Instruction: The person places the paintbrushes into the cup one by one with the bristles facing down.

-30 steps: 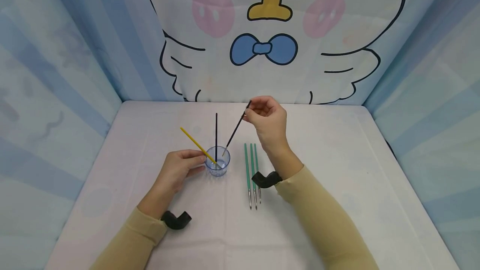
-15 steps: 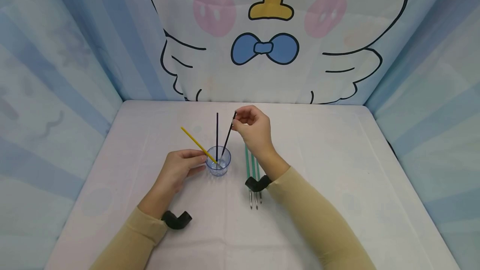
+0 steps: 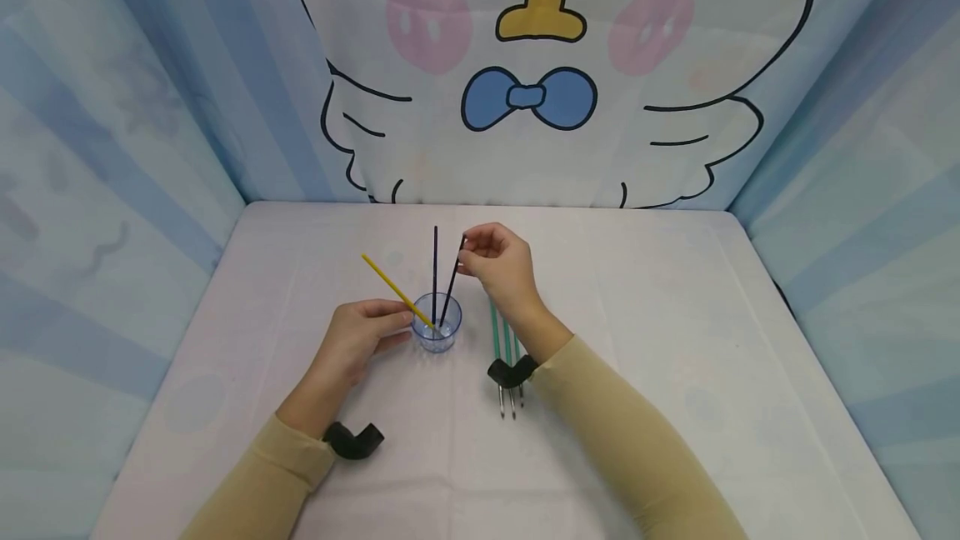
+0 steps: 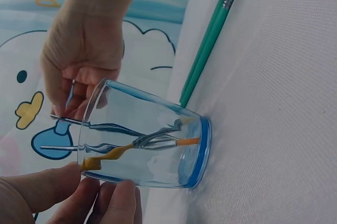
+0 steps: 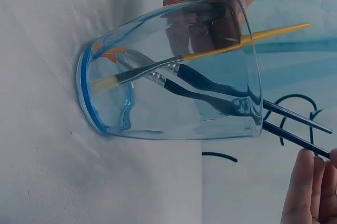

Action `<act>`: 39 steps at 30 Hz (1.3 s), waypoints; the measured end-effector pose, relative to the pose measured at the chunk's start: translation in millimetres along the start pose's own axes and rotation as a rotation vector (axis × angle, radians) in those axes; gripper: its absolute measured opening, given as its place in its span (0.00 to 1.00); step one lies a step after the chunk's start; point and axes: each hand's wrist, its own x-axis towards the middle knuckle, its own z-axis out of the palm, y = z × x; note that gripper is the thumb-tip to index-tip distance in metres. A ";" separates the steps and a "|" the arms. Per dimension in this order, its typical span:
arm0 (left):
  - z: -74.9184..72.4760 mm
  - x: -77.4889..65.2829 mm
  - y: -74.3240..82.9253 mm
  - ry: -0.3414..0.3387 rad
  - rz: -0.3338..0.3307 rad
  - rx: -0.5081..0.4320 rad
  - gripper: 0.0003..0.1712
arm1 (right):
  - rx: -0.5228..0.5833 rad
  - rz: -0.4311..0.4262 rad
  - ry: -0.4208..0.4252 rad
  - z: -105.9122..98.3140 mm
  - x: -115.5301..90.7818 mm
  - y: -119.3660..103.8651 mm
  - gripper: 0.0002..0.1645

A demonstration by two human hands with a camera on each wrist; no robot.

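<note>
A clear blue-tinted cup stands upright on the table. My left hand holds its left side, thumb and fingertips against the wall near the rim. My right hand pinches the upper end of a black-handled paintbrush, whose orange bristles are down inside the cup near its bottom. A second black-handled paintbrush stands in the cup beside it. A yellow-handled paintbrush with pale bristles leans out toward the left. In the left wrist view, the handles look bent through the cup wall.
Three green-handled paintbrushes lie side by side right of the cup, partly under my right wrist. A white cloth covers the table. Behind it hangs a printed curtain with a cartoon figure, and blue-striped curtains flank both sides.
My right hand has moved left and down, lowering the black-handled paintbrush from over the rim into the cup and turning it more upright. My left hand has stayed on the cup.
</note>
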 end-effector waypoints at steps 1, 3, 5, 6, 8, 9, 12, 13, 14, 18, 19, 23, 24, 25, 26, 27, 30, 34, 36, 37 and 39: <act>0.1 0.3 -0.4 0.000 0.001 -0.003 0.18 | 0.001 0.006 -0.003 -0.3 -0.2 0.8 0.14; 0.3 0.8 -1.7 -0.005 0.005 -0.006 0.18 | 0.007 0.013 -0.012 -0.9 -0.5 2.0 0.14; 0.6 1.3 -2.4 -0.005 0.006 -0.006 0.17 | 0.011 0.019 -0.024 -1.5 -1.0 2.2 0.15; 0.9 1.2 -2.5 -0.005 0.006 -0.005 0.17 | 0.013 0.023 -0.029 -1.9 -1.4 2.1 0.15; 1.1 1.2 -2.9 -0.002 0.004 0.003 0.17 | 0.025 0.033 -0.034 -2.8 -1.7 2.2 0.16; 1.3 1.2 -3.1 -0.001 0.003 0.009 0.17 | 0.031 0.038 -0.032 -3.3 -1.7 2.3 0.17; 1.6 1.2 -3.2 -0.002 0.004 0.015 0.17 | 0.051 0.051 -0.015 -5.5 -2.6 2.3 0.17; 1.2 1.2 -3.3 -0.004 0.005 0.017 0.17 | 0.059 0.056 -0.009 -6.1 -3.0 2.2 0.17; 0.8 1.1 -3.4 -0.006 0.005 0.016 0.18 | 0.065 0.059 -0.004 -6.7 -3.4 2.0 0.17; -1.7 -0.7 -2.4 -0.013 0.013 0.017 0.19 | 0.081 0.077 -0.013 -8.8 -3.9 2.8 0.17; -2.5 -1.0 -2.3 -0.013 0.013 0.015 0.19 | 0.081 0.081 -0.020 -9.4 -3.9 3.3 0.16; -4.3 -1.5 -1.8 -0.018 0.015 -0.003 0.20 | 0.073 0.088 -0.049 -14.3 -4.3 6.9 0.14; -4.3 -1.5 -1.8 -0.019 0.015 -0.008 0.20 | 0.068 0.090 -0.052 -16.1 -4.6 7.8 0.13; -4.5 -1.1 -2.0 -0.020 0.014 -0.012 0.20 | 0.061 0.093 -0.055 -18.0 -5.2 8.4 0.13; -4.4 -0.8 -2.1 -0.021 0.013 -0.015 0.20 | 0.059 0.096 -0.057 -20.2 -5.7 8.9 0.13; -4.2 -0.7 -2.2 -0.021 0.013 -0.014 0.20 | 0.052 0.104 -0.057 -22.5 -6.2 9.2 0.13; -3.6 -0.3 -2.5 -0.021 0.014 -0.010 0.20 | 0.035 0.136 -0.050 -29.3 -7.3 10.2 0.12; -2.7 -0.4 -2.0 -0.022 0.014 -0.011 0.20 | 0.005 0.189 -0.035 -39.2 -9.1 12.7 0.13; -2.1 -0.1 -1.9 -0.020 0.013 -0.015 0.20 | -0.018 0.213 -0.026 -45.1 -9.7 15.2 0.14; -1.7 0.2 -2.0 -0.018 0.012 -0.018 0.20 | -0.031 0.225 -0.021 -48.1 -10.1 16.2 0.15; -1.0 0.6 -2.1 -0.015 0.012 -0.019 0.20 | -0.060 0.246 -0.012 -54.6 -10.6 18.9 0.18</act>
